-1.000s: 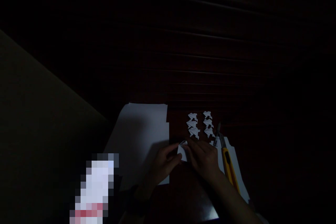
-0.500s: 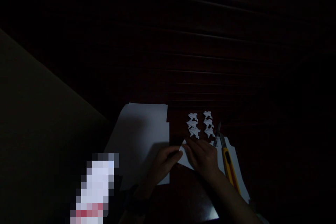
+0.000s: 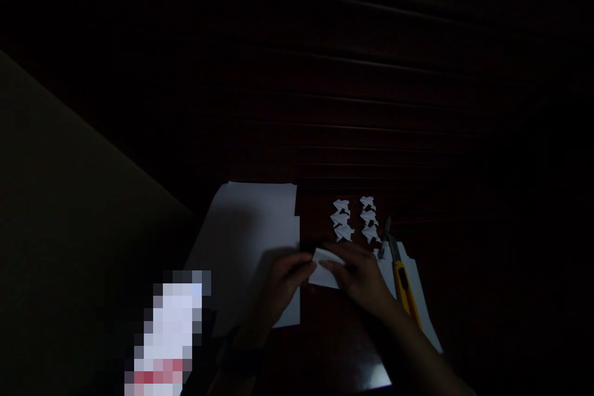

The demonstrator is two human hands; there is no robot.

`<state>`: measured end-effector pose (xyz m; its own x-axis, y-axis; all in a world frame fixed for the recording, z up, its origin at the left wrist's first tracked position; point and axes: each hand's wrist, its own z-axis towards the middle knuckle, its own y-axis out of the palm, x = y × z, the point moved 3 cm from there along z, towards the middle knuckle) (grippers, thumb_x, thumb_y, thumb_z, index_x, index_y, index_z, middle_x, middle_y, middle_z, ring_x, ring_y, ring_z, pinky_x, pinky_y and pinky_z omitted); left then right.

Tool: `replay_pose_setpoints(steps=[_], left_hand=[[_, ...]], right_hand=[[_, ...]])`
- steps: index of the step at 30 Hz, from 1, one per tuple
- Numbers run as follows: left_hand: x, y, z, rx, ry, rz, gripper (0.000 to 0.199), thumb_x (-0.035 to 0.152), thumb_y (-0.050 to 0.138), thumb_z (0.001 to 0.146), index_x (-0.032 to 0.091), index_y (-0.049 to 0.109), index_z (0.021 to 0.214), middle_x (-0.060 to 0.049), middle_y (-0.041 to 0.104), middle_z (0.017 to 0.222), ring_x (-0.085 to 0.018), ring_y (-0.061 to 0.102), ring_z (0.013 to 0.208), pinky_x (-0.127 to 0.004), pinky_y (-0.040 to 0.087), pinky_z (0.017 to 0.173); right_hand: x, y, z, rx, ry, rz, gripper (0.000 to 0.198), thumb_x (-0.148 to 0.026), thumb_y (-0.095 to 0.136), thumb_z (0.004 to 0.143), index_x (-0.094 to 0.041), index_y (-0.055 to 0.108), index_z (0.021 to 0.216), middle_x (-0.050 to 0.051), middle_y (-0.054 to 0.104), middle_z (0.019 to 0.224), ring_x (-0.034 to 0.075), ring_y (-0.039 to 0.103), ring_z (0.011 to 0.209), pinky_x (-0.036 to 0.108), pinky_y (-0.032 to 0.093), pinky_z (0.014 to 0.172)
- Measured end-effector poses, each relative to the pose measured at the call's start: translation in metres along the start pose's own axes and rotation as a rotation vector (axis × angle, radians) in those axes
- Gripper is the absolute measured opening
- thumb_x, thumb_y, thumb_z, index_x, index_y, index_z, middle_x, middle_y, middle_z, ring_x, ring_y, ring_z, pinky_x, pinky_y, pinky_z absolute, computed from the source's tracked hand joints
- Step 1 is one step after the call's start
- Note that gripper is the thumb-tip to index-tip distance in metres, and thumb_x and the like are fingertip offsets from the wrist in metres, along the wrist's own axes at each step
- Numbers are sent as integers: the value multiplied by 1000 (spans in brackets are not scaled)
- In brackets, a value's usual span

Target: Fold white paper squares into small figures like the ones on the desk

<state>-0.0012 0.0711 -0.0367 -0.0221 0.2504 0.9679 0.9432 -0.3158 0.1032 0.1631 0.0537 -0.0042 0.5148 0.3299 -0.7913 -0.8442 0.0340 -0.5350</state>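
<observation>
A small folded piece of white paper (image 3: 323, 276) is held between both hands above the dark table. My left hand (image 3: 286, 278) pinches its left edge between thumb and fingers. My right hand (image 3: 359, 272) grips it from the right, thumb lying over the front face and fingers behind. Beyond the hands, several small folded paper figures (image 3: 342, 219) lie in two columns. To the left is a stack of white paper sheets (image 3: 250, 229), partly shaded by my left hand.
On the right, a yellow utility knife (image 3: 404, 288) lies over more white paper (image 3: 424, 297), its blade end pointing away. A small dark metallic tool (image 3: 385, 238) sits beside it. A pixelated bright patch covers the lower left. Dark wooden slats (image 3: 352, 127) rise behind.
The piece of paper has turned from a pointed, tilted position to a flatter one with its top edge showing. My right thumb now lies across its face. Both hands have shifted slightly.
</observation>
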Motion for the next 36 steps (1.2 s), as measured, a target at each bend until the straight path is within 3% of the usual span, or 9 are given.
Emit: replay_pose_setpoints(steps=[5, 12, 30, 36], left_hand=[[-13, -5, 1, 87, -40, -113, 22, 33, 65, 74, 15, 68, 86, -4, 65, 75, -17, 61, 70, -26, 48, 61], [-24, -9, 2, 195, -71, -168, 28, 34, 69, 70, 16, 69, 93, -5, 68, 81, -18, 63, 74, -28, 51, 65], [-8, -4, 0, 47, -18, -153, 21, 26, 63, 74, 12, 70, 88, -5, 65, 75, -18, 61, 70, -27, 49, 61], [-12, -4, 1, 65, -35, -160, 19, 27, 64, 74, 13, 68, 86, -5, 65, 74, -18, 61, 68, -27, 50, 59]], right_hand=[[5, -1, 2, 17, 63, 140, 24, -22, 58, 84, -26, 66, 107, 5, 69, 102, 21, 65, 89, 34, 54, 75], [8, -2, 2, 33, 51, 111, 24, -20, 55, 85, -26, 67, 105, 5, 70, 101, 21, 66, 88, 34, 54, 75], [8, -3, 1, 21, 46, 124, 24, -20, 56, 86, -27, 68, 105, 3, 70, 100, 20, 64, 89, 32, 53, 76], [10, -3, 0, 0, 64, 134, 23, -21, 56, 86, -27, 68, 104, 4, 70, 95, 19, 64, 85, 30, 52, 72]])
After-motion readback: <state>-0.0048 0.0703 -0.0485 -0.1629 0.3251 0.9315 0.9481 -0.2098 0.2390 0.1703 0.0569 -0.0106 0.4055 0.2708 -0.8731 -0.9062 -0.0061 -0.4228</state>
